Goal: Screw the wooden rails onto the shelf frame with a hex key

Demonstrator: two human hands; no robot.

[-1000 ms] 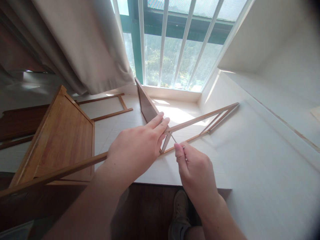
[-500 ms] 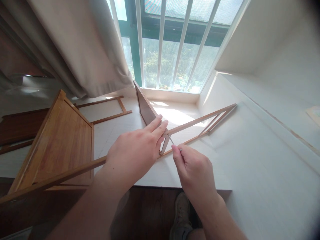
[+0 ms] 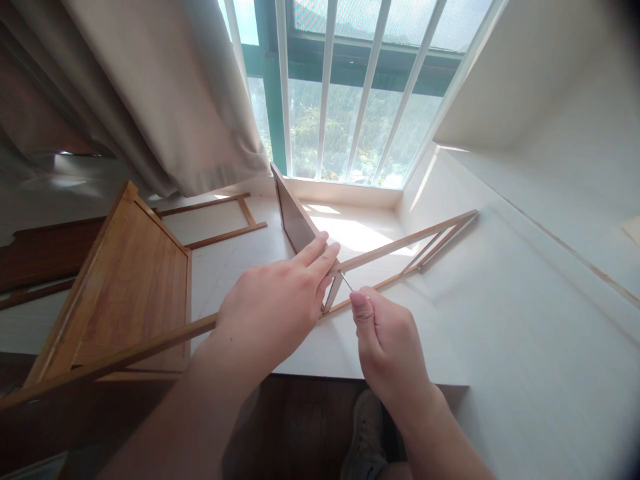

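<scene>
My left hand point(image 3: 280, 293) is closed over the joint of a wooden frame point(image 3: 400, 245), its fingers lying across the rail beside an upright brown panel point(image 3: 297, 220). From under that hand a long wooden rail point(image 3: 165, 339) runs to the lower left. My right hand point(image 3: 393, 340) is closed in a fist around a thin metal rod tool point(image 3: 346, 282). The rod's far end meets the frame joint just right of my left fingertips. The fist hides the tool's other end, so its exact kind is unclear.
A larger wooden panel point(image 3: 135, 287) leans at the left, with another slatted frame point(image 3: 220, 220) lying behind it on the white ledge point(image 3: 305, 343). A curtain point(image 3: 200, 100) hangs at the upper left. Ahead is a barred window point(image 3: 345, 127); a white wall point(image 3: 525, 300) closes the right side.
My right hand has shifted slightly right and its grip on the rod has turned a little. The left hand stays on the joint. The whole view has moved slightly.
</scene>
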